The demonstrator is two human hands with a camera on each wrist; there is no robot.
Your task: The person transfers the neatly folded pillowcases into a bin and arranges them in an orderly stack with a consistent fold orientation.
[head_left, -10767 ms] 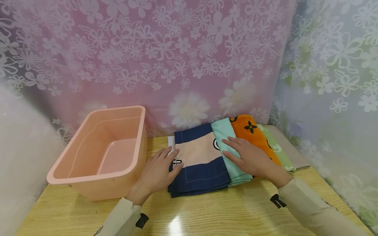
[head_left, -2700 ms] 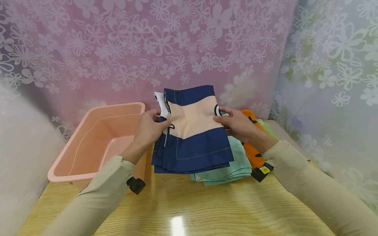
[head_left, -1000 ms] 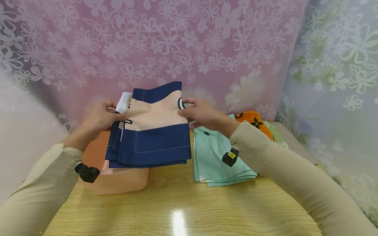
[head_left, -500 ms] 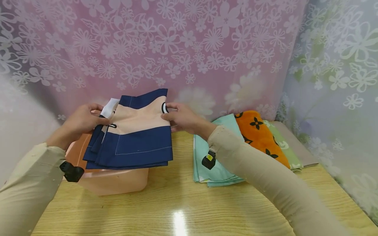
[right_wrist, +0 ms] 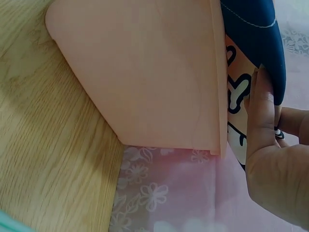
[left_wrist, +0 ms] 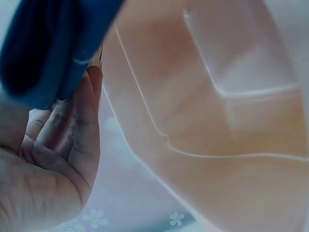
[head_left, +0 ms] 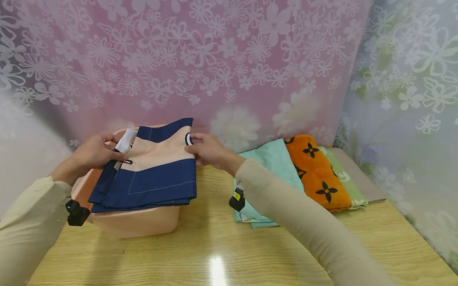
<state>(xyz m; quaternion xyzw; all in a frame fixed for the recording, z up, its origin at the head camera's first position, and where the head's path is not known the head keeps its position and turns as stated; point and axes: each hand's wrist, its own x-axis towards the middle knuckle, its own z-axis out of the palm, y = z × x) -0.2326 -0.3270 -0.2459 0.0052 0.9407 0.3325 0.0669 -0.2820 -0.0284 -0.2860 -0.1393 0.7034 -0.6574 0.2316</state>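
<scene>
Between both hands, a folded navy-and-peach cloth (head_left: 154, 171) is held over the peach plastic tub (head_left: 143, 222), covering most of its opening in the head view. My left hand (head_left: 89, 153) pinches the cloth's left edge, near a white flap. At the opposite edge, my right hand (head_left: 211, 151) grips it with the thumb on top. The left wrist view shows the tub's inner wall (left_wrist: 193, 125) below the navy folds. In the right wrist view, the cloth (right_wrist: 256, 19) hangs beside the tub's rim, with a black-outlined print on its underside.
Folded cloths lie in an overlapping row at the right: mint (head_left: 272, 163), orange with black flowers (head_left: 318, 174), green (head_left: 343, 178) and beige-grey (head_left: 358, 174). They rest on a wooden table (head_left: 171, 258). A pink flowered curtain (head_left: 229, 71) hangs behind.
The navy-and-peach cloth first lay overlapping the mint one. Both hands lifted it and carried it left over the tub. Over the last half second it has come lower and slightly further left.
</scene>
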